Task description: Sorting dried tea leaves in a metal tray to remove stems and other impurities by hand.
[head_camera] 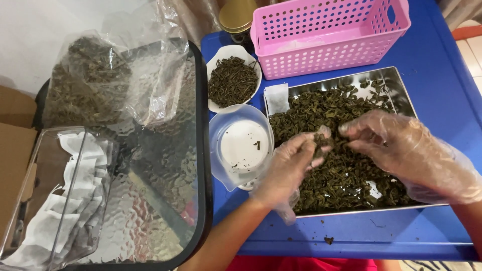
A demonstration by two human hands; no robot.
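Both gloved hands work over a steel tray [399, 83] heaped with dark dried leaves [346, 150] on a blue table [442, 100]. The left hand [288, 168] has its fingers curled narrow around a small pinch of leaves, held just above the heap; the right hand [396, 148] hovers beside it with fingertips drawn close together, seemingly picking at the same pinch — whether it grips any leaf itself I cannot tell. The step in hand looks like gathering and sorting a small portion of leaves out of the tray. Just left of the tray stands a clear cup [241, 145] on what may be a small scale, nearly bare but for a few crumbs, and behind it a white bowl [232, 80] of finer, darker bits. A small white paper bag [276, 98] leans at the tray's far left corner, a pink basket [329, 37] sits beyond, and more white bags lie in a clear box [60, 200] at the far left, near a plastic bag of leaves [95, 83] on a glass-topped surface. Judging by the layout, the next move calls for a steady pinch — the leaves are loose and light, and crumbs already lie on the table near the tray's front edge.
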